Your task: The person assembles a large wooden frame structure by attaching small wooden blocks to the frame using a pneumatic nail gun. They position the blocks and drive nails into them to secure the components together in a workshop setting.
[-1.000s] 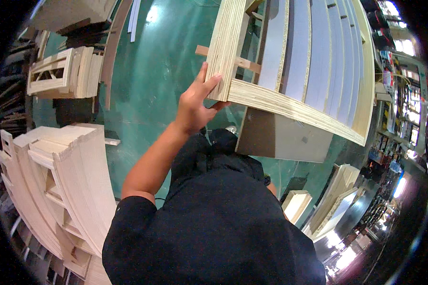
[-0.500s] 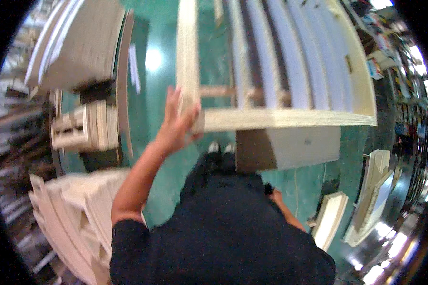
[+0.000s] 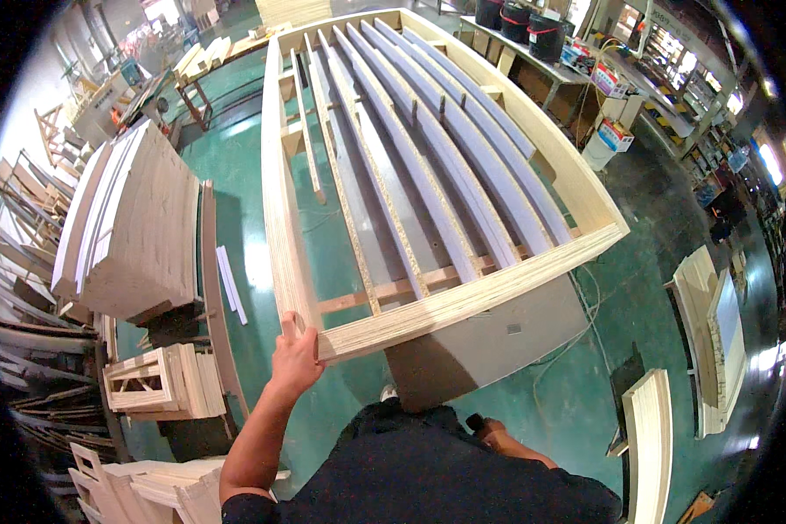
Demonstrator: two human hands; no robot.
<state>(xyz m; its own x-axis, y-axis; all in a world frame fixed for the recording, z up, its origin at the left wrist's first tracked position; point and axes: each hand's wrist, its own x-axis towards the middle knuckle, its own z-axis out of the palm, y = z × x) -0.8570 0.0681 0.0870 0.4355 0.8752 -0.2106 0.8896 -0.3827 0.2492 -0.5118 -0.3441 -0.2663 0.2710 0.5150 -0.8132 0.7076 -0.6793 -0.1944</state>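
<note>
A large pale wooden frame (image 3: 463, 278) spans the middle of the view. Several long lilac-sided boards (image 3: 450, 166) and thin slats lie lengthwise inside it. At its near left corner, my left hand (image 3: 297, 356) is closed over the edge, fingers on top of the wood. Low by my body, on the right, my right hand (image 3: 498, 434) is apart from the frame. Its fingers are curled around a small black object (image 3: 476, 423), whose kind I cannot make out; part of that hand is hidden by my shirt.
Under the frame's near end is a grey-brown panel (image 3: 533, 323) on the green floor. To the left stand stacked boards (image 3: 140, 236) and small wooden frames (image 3: 162, 384). Curved wooden pieces (image 3: 651, 437) rest at right. Black buckets (image 3: 546, 37) sit on a far bench.
The view has tilted up and turned, bringing the whole frame into sight. My left hand stays at the same corner, its fingers now closer together. My right hand remains low by my body.
</note>
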